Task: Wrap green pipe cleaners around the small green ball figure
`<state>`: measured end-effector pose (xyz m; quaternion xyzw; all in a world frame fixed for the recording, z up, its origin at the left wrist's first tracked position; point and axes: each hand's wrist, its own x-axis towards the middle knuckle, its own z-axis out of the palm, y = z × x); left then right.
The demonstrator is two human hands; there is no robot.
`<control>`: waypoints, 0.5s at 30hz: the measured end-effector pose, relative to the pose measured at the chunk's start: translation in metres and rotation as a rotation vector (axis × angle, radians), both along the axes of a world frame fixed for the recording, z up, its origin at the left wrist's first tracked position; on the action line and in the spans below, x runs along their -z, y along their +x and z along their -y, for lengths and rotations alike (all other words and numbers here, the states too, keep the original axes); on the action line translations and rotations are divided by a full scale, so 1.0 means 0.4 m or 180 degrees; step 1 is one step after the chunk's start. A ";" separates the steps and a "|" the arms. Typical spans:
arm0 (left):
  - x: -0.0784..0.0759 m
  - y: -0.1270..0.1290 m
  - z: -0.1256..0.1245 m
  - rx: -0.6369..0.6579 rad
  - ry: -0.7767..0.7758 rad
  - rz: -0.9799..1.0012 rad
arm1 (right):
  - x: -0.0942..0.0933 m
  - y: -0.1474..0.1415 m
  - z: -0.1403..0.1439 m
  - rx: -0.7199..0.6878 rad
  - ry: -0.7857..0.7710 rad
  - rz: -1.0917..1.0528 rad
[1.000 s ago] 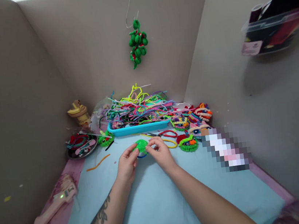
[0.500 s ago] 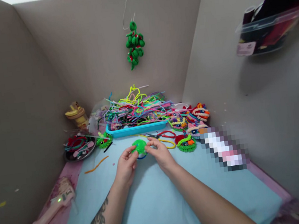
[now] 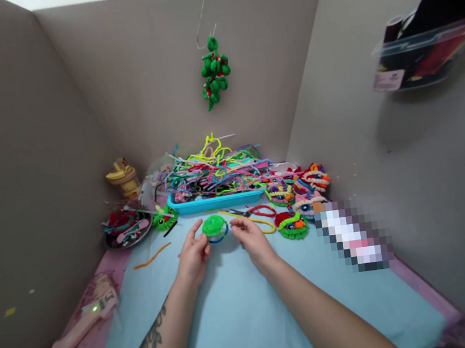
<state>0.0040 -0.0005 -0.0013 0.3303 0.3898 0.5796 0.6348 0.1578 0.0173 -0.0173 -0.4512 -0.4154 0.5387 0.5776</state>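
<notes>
Near the middle of the frame, we hold a round green piece [image 3: 213,226] in our left hand [image 3: 193,254], whose grip is clamped on its left edge between thumb and fingers. A blue strip [image 3: 219,240] curves along the lower right of the piece. Our right hand [image 3: 254,244] is just beside it, to the right and apart from it; its thumb and fingertips are bunched close, and we cannot tell whether they pinch anything thin.

Under our 2 forearms, a pale blue cloth [image 3: 252,320] covers the worktop. Behind our right hand we see scissors with red and yellow handles [image 3: 264,211], and to their right a green, red and orange fuzzy figure [image 3: 293,227]. Above our hands, at the centre of the frame, a blue tray [image 3: 219,202] bears a tangled heap of coloured fuzzy stems [image 3: 219,171]. Left of centre are 2 loose stems, an orange stem [image 3: 153,256] and a shorter black stem [image 3: 170,229], near a green figure with eyes [image 3: 165,219]. At the lower left we have a pink glue gun [image 3: 84,329] with a lit green light.
</notes>
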 end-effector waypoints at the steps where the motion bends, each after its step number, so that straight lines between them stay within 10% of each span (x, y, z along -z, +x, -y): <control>1: 0.000 -0.002 0.000 0.0024 -0.0010 0.0021 | 0.001 -0.002 0.001 -0.0091 -0.0063 -0.0073; 15: -0.003 0.019 0.004 -0.0275 -0.0050 -0.0578 | -0.010 0.003 -0.001 -0.0370 -0.0337 -0.1273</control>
